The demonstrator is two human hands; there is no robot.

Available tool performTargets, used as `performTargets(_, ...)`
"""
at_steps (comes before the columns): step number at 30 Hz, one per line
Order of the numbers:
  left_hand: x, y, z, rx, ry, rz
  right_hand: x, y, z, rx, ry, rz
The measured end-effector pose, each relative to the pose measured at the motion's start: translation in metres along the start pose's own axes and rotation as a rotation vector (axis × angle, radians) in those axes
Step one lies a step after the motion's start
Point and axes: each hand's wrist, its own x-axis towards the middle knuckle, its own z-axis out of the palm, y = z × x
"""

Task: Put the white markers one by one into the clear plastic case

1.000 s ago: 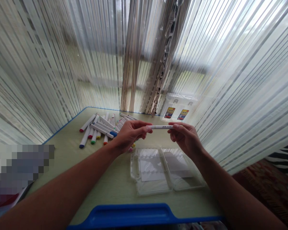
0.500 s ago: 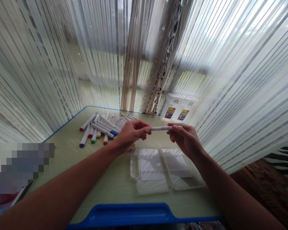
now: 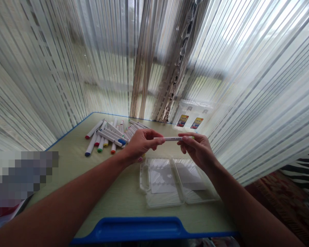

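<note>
A white marker (image 3: 172, 139) with a light green end lies level between my two hands, above the table. My left hand (image 3: 143, 142) pinches it near its left end, with thumb and fingers closed. The right-hand end sits in the closed fingers of my right hand (image 3: 197, 145), the green tip showing past the thumb. Small dark print runs along the barrel, too fine to read. Left of my left hand is a loose pile of white markers (image 3: 93, 144) with coloured ends, partly hidden by that hand. Below both hands an open clear plastic case (image 3: 164, 200) lies flat.
Upright against the curtain at the back stands a clear plastic box (image 3: 187, 109) with two colourful labels. String curtains (image 3: 105, 68) hang around the far sides of the pale table (image 3: 113, 202). A blue tray edge (image 3: 139, 226) runs along the front.
The marker has shifted slightly left in my hands, so its left end now reaches past my left thumb and more of its green right end shows. The pile and case have not moved.
</note>
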Motion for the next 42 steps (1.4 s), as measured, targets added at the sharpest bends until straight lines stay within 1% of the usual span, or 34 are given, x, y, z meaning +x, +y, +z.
performTargets(6,-0.002,0.002,0.002,-0.003,-0.010,-0.015,0.001,0.005,-0.003,-0.047,-0.029,-0.041)
performTargets(11,-0.003,0.005,0.004,0.039,-0.001,0.004,0.000,0.007,-0.001,-0.271,0.025,-0.124)
performTargets(14,-0.003,0.005,0.004,0.061,0.002,-0.007,-0.002,0.007,0.003,-0.380,0.059,-0.157)
performTargets(20,-0.003,-0.001,0.006,0.073,-0.045,0.003,-0.004,0.007,0.005,-0.583,0.064,-0.243)
performTargets(24,-0.005,-0.002,0.009,0.058,-0.080,0.018,-0.006,0.006,0.005,-0.673,0.052,-0.304)
performTargets(27,-0.006,-0.003,0.010,0.072,-0.093,0.025,-0.007,0.005,0.005,-0.686,0.030,-0.329)
performTargets(33,-0.006,-0.005,0.009,0.133,-0.114,0.052,-0.007,0.006,0.007,-0.591,0.028,-0.238)
performTargets(42,-0.007,-0.005,0.011,0.141,-0.128,0.074,-0.008,0.007,0.007,-0.566,0.008,-0.199)
